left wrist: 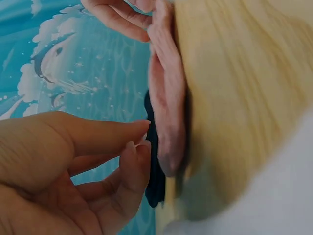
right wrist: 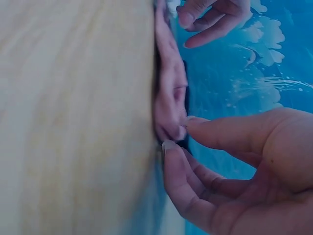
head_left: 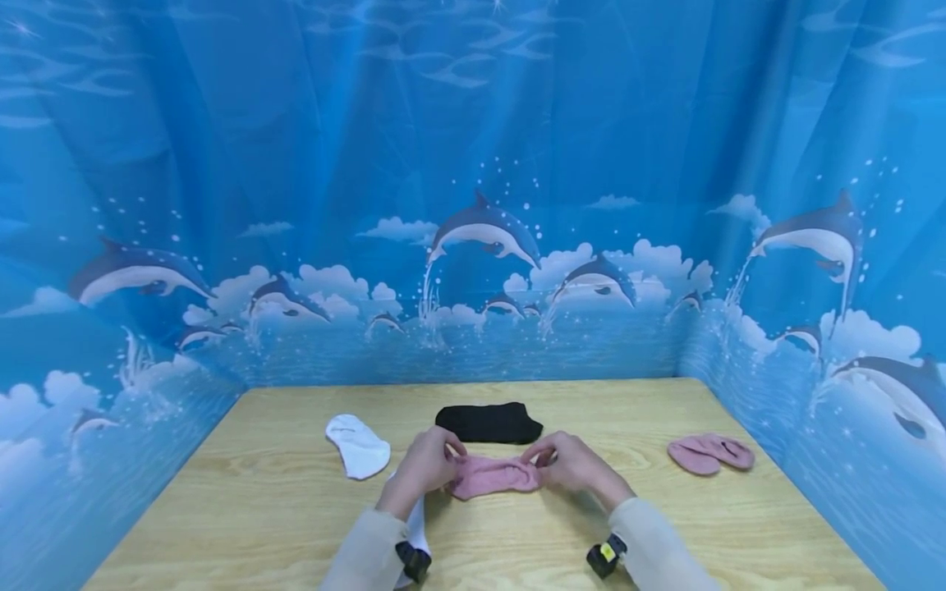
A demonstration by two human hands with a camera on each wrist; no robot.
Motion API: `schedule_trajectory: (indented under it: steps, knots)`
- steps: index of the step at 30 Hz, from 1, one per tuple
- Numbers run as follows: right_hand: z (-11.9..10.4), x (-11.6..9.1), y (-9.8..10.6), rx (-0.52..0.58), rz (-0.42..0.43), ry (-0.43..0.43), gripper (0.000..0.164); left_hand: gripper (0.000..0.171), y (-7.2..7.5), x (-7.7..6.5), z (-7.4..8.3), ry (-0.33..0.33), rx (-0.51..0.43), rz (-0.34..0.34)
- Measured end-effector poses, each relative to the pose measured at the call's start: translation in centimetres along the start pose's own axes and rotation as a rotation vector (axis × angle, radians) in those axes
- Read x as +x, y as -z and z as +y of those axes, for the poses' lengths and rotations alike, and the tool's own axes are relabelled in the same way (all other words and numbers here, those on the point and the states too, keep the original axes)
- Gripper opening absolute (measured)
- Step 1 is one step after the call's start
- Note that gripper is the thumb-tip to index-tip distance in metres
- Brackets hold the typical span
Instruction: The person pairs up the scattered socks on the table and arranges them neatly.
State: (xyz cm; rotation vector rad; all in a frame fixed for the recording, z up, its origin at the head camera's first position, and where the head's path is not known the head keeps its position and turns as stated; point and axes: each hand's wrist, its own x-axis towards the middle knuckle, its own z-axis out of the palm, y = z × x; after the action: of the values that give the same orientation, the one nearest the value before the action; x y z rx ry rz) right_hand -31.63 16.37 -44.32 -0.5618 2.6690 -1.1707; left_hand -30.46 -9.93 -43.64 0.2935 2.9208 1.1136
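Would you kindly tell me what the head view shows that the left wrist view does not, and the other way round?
Only the head view shows the upper white sock and the outlying pink sock to the right. Only the left wrist view shows the palm side of the left hand. Both show the right hand, the central pink sock, the black sock and the dolphin backdrop.
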Motion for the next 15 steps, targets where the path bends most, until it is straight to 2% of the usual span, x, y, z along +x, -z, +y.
schedule_trajectory:
  steps: [4, 9, 13, 15]
  knots:
    - [-0.2, -0.4, 1.8, -0.001, 0.005, 0.020, 0.032, 0.020, 0.2, -0.1, 1.0, -0.042, -0.035, 0.012]
    - [0.5, -1.6, 5.3, 0.004, 0.070, -0.047, 0.028, 0.017, 0.1, 0.1, 2.7, -0.101, -0.068, -0.003]
    - [2.8, -3.3, 9.3, -0.047, 0.153, -0.111, 0.026, 0.018, 0.0, 0.5, 4.3, -0.116, -0.048, -0.013]
    - [4.7, -4.4, 11.6, -0.123, 0.188, -0.142, 0.027, 0.017, -0.1, 0.8, 4.9, -0.121, -0.038, -0.021]
